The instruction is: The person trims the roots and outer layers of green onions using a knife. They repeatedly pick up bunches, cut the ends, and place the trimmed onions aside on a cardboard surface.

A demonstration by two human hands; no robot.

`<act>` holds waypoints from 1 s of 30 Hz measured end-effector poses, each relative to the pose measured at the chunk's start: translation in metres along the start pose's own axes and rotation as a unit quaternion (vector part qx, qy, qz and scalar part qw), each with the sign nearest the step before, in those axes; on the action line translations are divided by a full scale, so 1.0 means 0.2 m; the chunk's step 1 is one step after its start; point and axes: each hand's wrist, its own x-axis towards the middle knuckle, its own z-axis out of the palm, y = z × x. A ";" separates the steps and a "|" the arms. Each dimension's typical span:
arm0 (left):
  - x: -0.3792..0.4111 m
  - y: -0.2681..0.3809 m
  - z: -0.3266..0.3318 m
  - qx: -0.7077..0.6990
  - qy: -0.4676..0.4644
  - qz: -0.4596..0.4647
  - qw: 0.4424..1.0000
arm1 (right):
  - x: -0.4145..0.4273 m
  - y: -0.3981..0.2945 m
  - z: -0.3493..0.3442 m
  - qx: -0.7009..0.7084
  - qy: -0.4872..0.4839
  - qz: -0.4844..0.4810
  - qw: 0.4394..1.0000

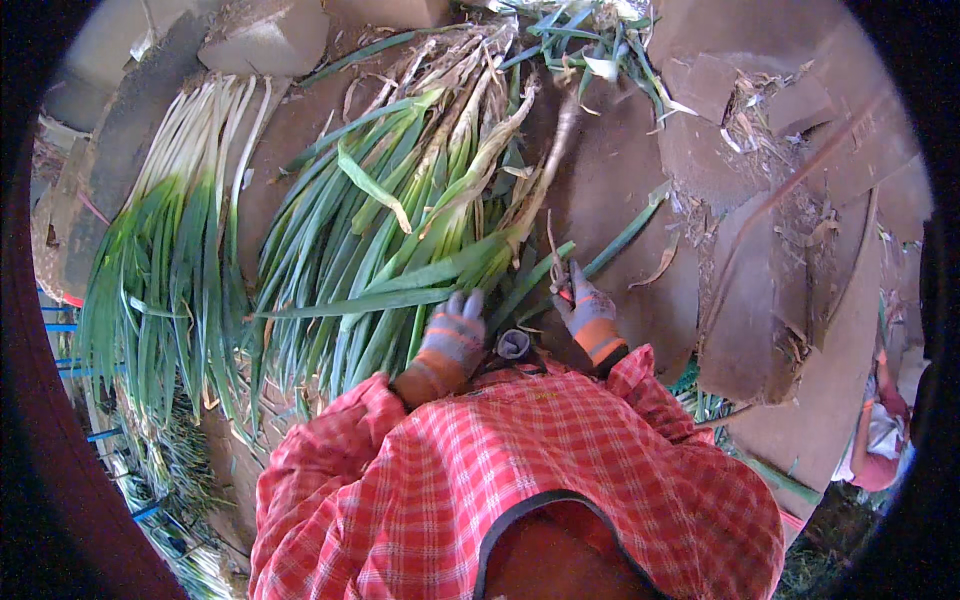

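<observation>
My left hand point(452, 337), in a grey and orange glove, grips the leaves of a long green onion point(553, 154). That onion's pale stalk slants up and away, with its root end blurred. Beside it to the left spreads a heap of untrimmed green onions point(397, 225), with dry brown skins around the stalks. My right hand point(590, 315), gloved alike, is closed around a small hand tool point(559, 276) with a thin, rusty-looking tip; its exact kind is unclear. A loose green leaf point(626, 229) lies just beyond the right hand.
Cleaned green onions point(199, 180) with white stalks lie in a row at left. Cut leaf scraps point(592, 45) are piled at the far edge. Dry peelings point(750, 120) litter brown sheets at right. Another person point(881, 435) is at the far right.
</observation>
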 end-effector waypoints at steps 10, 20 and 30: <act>0.56 0.00 0.21 -0.035 -0.070 -0.130 0.988 | -0.17 0.01 0.02 -0.037 -0.092 0.022 0.995; 0.57 -0.27 0.27 -0.701 0.011 -0.122 0.702 | -0.25 -0.14 -0.12 -0.008 -0.005 0.001 1.000; 0.55 -0.27 0.11 -0.697 0.072 -0.103 0.706 | -0.14 -0.20 -0.09 0.014 0.074 -0.074 0.994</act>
